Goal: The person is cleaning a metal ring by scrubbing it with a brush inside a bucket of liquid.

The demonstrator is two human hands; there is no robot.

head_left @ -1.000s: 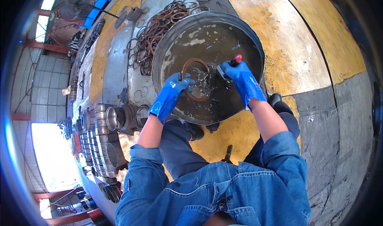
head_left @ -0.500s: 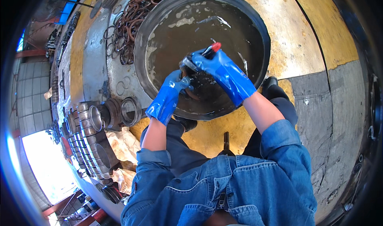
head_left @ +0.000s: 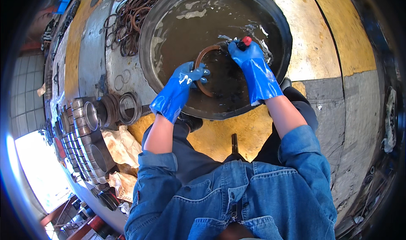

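Note:
My left hand (head_left: pixel 178 82), in a long blue rubber glove, is closed on the left side of a rust-brown metal ring (head_left: pixel 205 53) over the basin. The ring's lower part dips toward the murky liquid (head_left: pixel 190 34); its right side does not show clearly. My right hand (head_left: pixel 251 62), gloved the same, grips a black-handled tool with a red end (head_left: pixel 245 41). The tool's dark head is close to the ring's upper end, partly hidden by the glove, and I cannot tell its kind. Both hands are above the large round dark basin (head_left: pixel 146 49), inside its rim.
A heap of rusty rings (head_left: pixel 135 15) lies left of the basin. Rows of metal cylinder sleeves (head_left: pixel 80 130), stacked rings (head_left: pixel 129 108) and crumpled brown paper (head_left: pixel 120 147) are at the lower left. My legs straddle the yellow floor (head_left: pixel 211 134) before the basin.
My right hand has moved right and slightly down with the tool, away from my left hand. The ring now shows as a wide arc between them. The view has shifted slightly.

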